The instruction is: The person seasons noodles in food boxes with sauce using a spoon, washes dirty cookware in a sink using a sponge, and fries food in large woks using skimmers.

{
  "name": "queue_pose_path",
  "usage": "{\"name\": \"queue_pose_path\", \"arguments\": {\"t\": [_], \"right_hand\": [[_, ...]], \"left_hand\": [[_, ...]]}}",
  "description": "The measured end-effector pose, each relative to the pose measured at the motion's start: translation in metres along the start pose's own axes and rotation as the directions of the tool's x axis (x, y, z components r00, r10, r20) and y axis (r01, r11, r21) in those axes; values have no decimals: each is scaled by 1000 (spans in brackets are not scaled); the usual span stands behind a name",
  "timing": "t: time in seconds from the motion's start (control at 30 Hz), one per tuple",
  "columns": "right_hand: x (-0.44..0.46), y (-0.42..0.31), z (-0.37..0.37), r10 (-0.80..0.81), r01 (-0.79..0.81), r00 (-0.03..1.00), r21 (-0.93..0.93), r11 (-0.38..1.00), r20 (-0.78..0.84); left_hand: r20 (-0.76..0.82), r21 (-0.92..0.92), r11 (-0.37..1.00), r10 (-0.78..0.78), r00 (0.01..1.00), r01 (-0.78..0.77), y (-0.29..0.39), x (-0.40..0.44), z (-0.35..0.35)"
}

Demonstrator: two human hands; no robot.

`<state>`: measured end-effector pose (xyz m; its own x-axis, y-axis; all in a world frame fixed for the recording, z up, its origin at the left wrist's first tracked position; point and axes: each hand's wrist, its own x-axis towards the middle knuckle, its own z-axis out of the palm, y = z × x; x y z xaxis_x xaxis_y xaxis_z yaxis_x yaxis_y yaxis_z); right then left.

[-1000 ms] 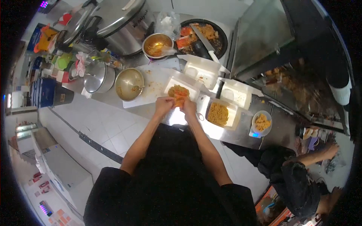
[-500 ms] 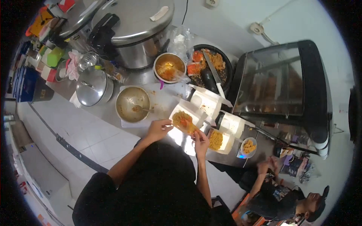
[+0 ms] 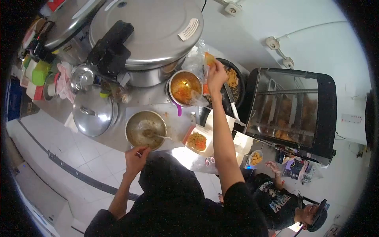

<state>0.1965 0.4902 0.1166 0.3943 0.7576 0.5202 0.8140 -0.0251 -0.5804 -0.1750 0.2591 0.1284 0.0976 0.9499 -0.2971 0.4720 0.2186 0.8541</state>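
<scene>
My right hand [image 3: 216, 79] is stretched to the back beside the black pan [image 3: 239, 89], closed on an orange-stained plastic bag [image 3: 209, 59]. Near the front rim of a metal bowl with a spoon in it [image 3: 134, 126], my left hand [image 3: 137, 158] has its fingertips pinched together. Whether anything is between them cannot be made out. A paper box [image 3: 188, 136] stands open between my arms, with noodles and an orange topping [image 3: 197, 141] inside. Behind it is a smaller metal pot of orange sauce [image 3: 185, 85] with plastic over its edge. My right forearm covers part of the other open boxes.
Large pressure cookers [image 3: 158, 35] and a lidded pot [image 3: 92, 114] stand at the left. A knife [image 3: 232, 102] rests across the pan, beside a glass-fronted warmer [image 3: 288, 106]. Scissors [image 3: 209, 161] lie near the front edge. Another person [image 3: 276, 197] is at the right by a food bowl [image 3: 256, 158].
My right hand has carried the orange-stained bag from above the noodle box to the back by the pan. The left hand has moved left, away from the box. The view has shifted.
</scene>
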Motion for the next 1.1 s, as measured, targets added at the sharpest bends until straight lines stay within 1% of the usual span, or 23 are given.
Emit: {"name": "queue_pose_path", "arguments": {"t": [0.1,0.17,0.23,0.27,0.3,0.37,0.4,0.43,0.47,0.5,0.53,0.57,0.6,0.63,0.67,0.73,0.77,0.8,0.83,0.87,0.9,0.97,1.1], "right_hand": [[17,31,54,45,-9,944,-114,993,326],[10,17,47,37,-23,985,-85,996,170],[-7,-15,15,-23,28,998,-75,997,65],[-23,-44,-7,193,-208,975,150,967,106],[-46,-79,-33,235,-246,969,186,951,81],[-118,-85,-71,251,-256,965,86,963,73],[-161,-86,-97,278,-261,940,-107,959,197],[-182,-99,-119,139,-99,961,-172,980,240],[-220,-98,-136,283,-230,912,-199,953,296],[-248,-105,-154,503,-440,793,-247,863,344],[-265,-107,-164,584,-533,709,-241,811,396],[-280,-107,-162,578,-574,696,-152,804,426],[-292,-110,-157,570,-614,686,-60,787,452],[-286,-117,-145,585,-713,549,-29,700,597],[-293,-114,-125,518,-745,561,120,656,646],[-297,-113,-84,496,-810,560,311,498,664],[-293,-112,-71,475,-805,551,287,519,686],[-291,-113,-61,457,-803,536,261,536,710],[-287,-121,-57,443,-800,520,234,553,731],[-285,-130,-60,411,-694,656,293,658,634],[-284,-134,-67,284,-536,754,305,787,592],[-283,-134,-83,-29,-145,860,299,943,509],[-296,-131,-98,-144,20,829,227,974,541]], "left_hand": [[-9,32,997,64,998,-64,-6,6,-12],[-10,75,993,92,996,-91,-12,6,-22],[-27,70,997,19,999,-17,-11,5,-26],[-47,71,997,-18,999,21,-11,9,-25],[-53,91,995,-28,998,33,-16,11,-23],[-40,83,996,-37,999,40,-19,10,-17],[-25,51,998,-32,999,33,-16,11,-11],[-12,14,1000,-23,1000,23,-15,12,-6],[-2,22,1000,17,1000,-17,-14,12,-1],[-2,43,998,39,999,-39,-15,12,3],[-9,71,996,55,998,-54,-14,10,7],[-19,103,992,79,997,-77,-14,10,10],[-130,176,975,159,979,-135,-16,12,11],[-229,253,949,245,942,-185,-22,13,11],[-323,331,916,336,885,-226,-27,15,12],[-445,235,963,229,866,-134,-34,26,16],[-509,184,979,172,844,-89,-41,32,15],[-431,76,992,123,894,-101,-64,33,15],[-383,-141,990,-35,923,-21,-65,31,13],[-298,-348,935,-181,937,70,-64,29,13],[-181,-535,828,-306,935,167,-64,27,13],[-203,-438,886,-261,944,151,-80,24,13],[-248,-371,912,-277,928,173,-105,20,16]]}}
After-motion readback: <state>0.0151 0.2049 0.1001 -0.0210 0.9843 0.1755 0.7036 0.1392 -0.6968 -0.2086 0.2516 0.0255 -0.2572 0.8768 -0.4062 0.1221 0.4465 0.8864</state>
